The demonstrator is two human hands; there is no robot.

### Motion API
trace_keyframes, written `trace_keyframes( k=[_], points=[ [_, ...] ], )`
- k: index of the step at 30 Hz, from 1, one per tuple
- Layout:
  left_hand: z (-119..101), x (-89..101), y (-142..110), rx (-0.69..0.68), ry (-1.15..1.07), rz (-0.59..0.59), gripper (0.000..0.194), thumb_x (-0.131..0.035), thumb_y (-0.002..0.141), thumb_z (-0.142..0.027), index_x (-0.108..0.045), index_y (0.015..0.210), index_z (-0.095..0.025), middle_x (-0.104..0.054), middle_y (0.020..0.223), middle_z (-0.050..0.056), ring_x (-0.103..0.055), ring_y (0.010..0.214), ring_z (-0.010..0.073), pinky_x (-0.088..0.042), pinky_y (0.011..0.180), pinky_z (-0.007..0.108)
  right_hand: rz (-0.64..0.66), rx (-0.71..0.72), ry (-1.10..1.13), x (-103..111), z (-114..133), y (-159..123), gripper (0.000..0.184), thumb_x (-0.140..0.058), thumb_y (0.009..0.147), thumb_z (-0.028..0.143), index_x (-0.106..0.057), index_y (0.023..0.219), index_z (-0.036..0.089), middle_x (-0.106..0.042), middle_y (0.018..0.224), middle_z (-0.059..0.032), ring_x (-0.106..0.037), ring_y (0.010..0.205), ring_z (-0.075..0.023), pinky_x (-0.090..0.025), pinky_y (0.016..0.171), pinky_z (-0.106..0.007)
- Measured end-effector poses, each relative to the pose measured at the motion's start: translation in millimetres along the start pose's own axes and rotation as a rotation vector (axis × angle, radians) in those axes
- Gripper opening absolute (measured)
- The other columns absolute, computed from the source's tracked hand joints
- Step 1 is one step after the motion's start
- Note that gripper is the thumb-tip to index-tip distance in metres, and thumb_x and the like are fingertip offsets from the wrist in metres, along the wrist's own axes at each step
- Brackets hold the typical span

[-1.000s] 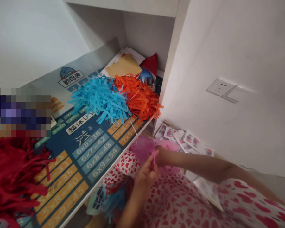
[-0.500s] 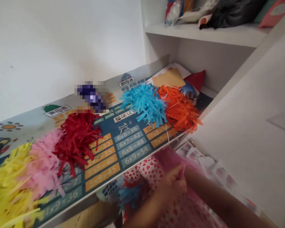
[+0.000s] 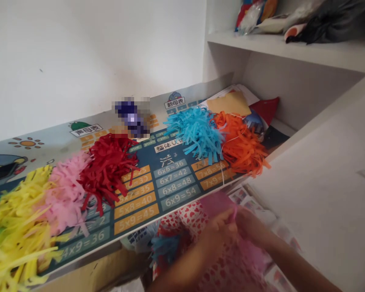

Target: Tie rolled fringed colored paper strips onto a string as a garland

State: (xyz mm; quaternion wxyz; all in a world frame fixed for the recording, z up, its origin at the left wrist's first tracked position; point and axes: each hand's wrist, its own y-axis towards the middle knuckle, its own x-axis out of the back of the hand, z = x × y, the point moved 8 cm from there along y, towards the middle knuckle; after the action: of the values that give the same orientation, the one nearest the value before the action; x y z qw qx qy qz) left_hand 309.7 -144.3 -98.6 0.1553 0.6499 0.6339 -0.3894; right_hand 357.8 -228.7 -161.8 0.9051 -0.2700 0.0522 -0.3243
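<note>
A pink paper tassel point(image 3: 222, 205) sits just below the front edge of the table point(image 3: 134, 236). It is a soft, crumpled bunch of thin cut strips, fanning up toward that edge and down over the person's heart-print clothing point(image 3: 231, 278). One narrow strip point(image 3: 235, 213) stands out of the bunch between the hands. The left hand point(image 3: 219, 237) is clenched on the bunch with its fingers curled over the paper, and the right hand point(image 3: 251, 230) grasps it from the other side. Both grips sit close together below the edge.

Above the edge, a row of paper tassels lies on a printed times-table mat point(image 3: 176, 178): a yellow tassel point(image 3: 21, 223), a pink tassel point(image 3: 65, 194), a red tassel point(image 3: 106, 170), a blue tassel point(image 3: 194, 134) and an orange tassel point(image 3: 241, 144). A white string point(image 3: 222, 174) drops from between the last two, over the edge. Under the edge, left of the hands, hangs another blue tassel point(image 3: 166, 249). To the right of the hands, a white wall panel point(image 3: 310, 211) stands near, leaving narrow room, and printed cards point(image 3: 240, 196) lie beyond the edge.
</note>
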Motion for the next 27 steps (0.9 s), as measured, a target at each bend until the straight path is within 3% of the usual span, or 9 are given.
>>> trace_keyframes(
  k=[3, 6, 8, 10, 12, 14, 17, 20, 27],
  points=[
    [-1, 3.2, 2, -0.034, 0.015, -0.047, 0.067, -0.080, 0.063, -0.057, -0.070, 0.111, -0.012, -0.045, 0.052, -0.006, -0.033, 0.048, 0.0059, -0.028, 0.051, 0.021, 0.026, -0.065, 0.000, 35, 9, -26, 0.036, -0.067, 0.076, 0.062, -0.062, 0.080, 0.026, -0.052, 0.060, -0.0019, -0.045, 0.043, -0.0115, -0.029, 0.035, -0.023],
    [12, 4.7, 2, -0.014, 0.088, -0.056, 0.059, -0.079, 0.066, -0.055, -0.070, 0.108, -0.016, -0.051, 0.061, -0.003, -0.038, 0.053, 0.0072, -0.033, 0.055, 0.021, 0.012, -0.026, -0.012, 60, 67, -22, 0.041, -0.067, 0.074, 0.062, -0.060, 0.084, 0.023, -0.049, 0.059, 0.0011, -0.038, 0.041, -0.0087, -0.027, 0.035, -0.021],
    [27, 3.0, -1, 0.017, 0.169, -0.011, 0.054, -0.080, 0.066, -0.052, -0.069, 0.105, -0.017, -0.056, 0.071, -0.001, -0.045, 0.061, 0.0090, -0.037, 0.060, 0.022, 0.072, 0.066, -0.044, 50, 128, 5, 0.040, -0.067, 0.075, 0.058, -0.058, 0.082, 0.020, -0.044, 0.055, 0.0043, -0.034, 0.039, -0.0065, -0.025, 0.034, -0.018],
    [41, 1.0, -4, 0.041, 0.259, 0.051, 0.053, -0.081, 0.066, -0.051, -0.068, 0.105, -0.017, -0.058, 0.079, 0.000, -0.049, 0.070, 0.0108, -0.040, 0.066, 0.023, 0.142, 0.181, -0.100, 23, 193, 46, 0.034, -0.066, 0.077, 0.052, -0.056, 0.085, 0.020, -0.039, 0.052, 0.0074, -0.031, 0.039, -0.0054, -0.023, 0.034, -0.016],
    [50, 1.4, -9, 0.084, 0.347, 0.091, 0.055, -0.081, 0.065, -0.049, -0.067, 0.107, -0.017, -0.057, 0.080, 0.000, -0.050, 0.073, 0.0120, -0.041, 0.069, 0.024, 0.119, 0.258, -0.249, -8, 244, 97, 0.021, -0.059, 0.085, 0.039, -0.057, 0.092, 0.019, -0.044, 0.055, 0.0067, -0.034, 0.040, -0.0051, -0.025, 0.036, -0.015],
    [53, 5.0, -14, 0.139, 0.439, 0.097, 0.056, -0.082, 0.064, -0.047, -0.066, 0.108, -0.018, -0.054, 0.077, -0.002, -0.048, 0.074, 0.0127, -0.041, 0.070, 0.025, 0.024, 0.273, -0.390, -33, 278, 149, 0.009, -0.056, 0.089, 0.026, -0.058, 0.092, 0.018, -0.048, 0.058, 0.0053, -0.039, 0.044, -0.0051, -0.028, 0.038, -0.014],
    [46, 13.4, -18, 0.176, 0.567, 0.050, 0.052, -0.082, 0.063, -0.044, -0.067, 0.106, -0.019, -0.048, 0.072, -0.003, -0.046, 0.074, 0.0140, -0.041, 0.071, 0.026, -0.047, 0.274, -0.502, -57, 305, 213, 0.006, -0.058, 0.089, 0.021, -0.060, 0.090, 0.015, -0.051, 0.058, 0.0040, -0.042, 0.045, -0.0057, -0.031, 0.040, -0.016],
    [40, 19.4, -18, 0.188, 0.653, 0.003, 0.047, -0.080, 0.063, -0.040, -0.067, 0.104, -0.020, -0.046, 0.070, -0.004, -0.046, 0.076, 0.0156, -0.042, 0.073, 0.029, -0.091, 0.255, -0.658, -59, 316, 253, 0.015, -0.063, 0.090, 0.027, -0.062, 0.089, 0.012, -0.054, 0.057, 0.0038, -0.046, 0.045, -0.0071, -0.037, 0.045, -0.019],
    [43, 21.8, -21, 0.219, 0.695, -0.020, 0.031, -0.076, 0.066, -0.035, -0.066, 0.092, -0.021, -0.048, 0.070, -0.004, -0.047, 0.073, 0.0158, -0.039, 0.072, 0.031, -0.103, 0.286, -0.963, -52, 326, 279, 0.029, -0.065, 0.091, 0.038, -0.068, 0.096, 0.010, -0.068, 0.078, -0.0044, -0.063, 0.065, -0.0126, -0.051, 0.061, -0.025]
  ],
)
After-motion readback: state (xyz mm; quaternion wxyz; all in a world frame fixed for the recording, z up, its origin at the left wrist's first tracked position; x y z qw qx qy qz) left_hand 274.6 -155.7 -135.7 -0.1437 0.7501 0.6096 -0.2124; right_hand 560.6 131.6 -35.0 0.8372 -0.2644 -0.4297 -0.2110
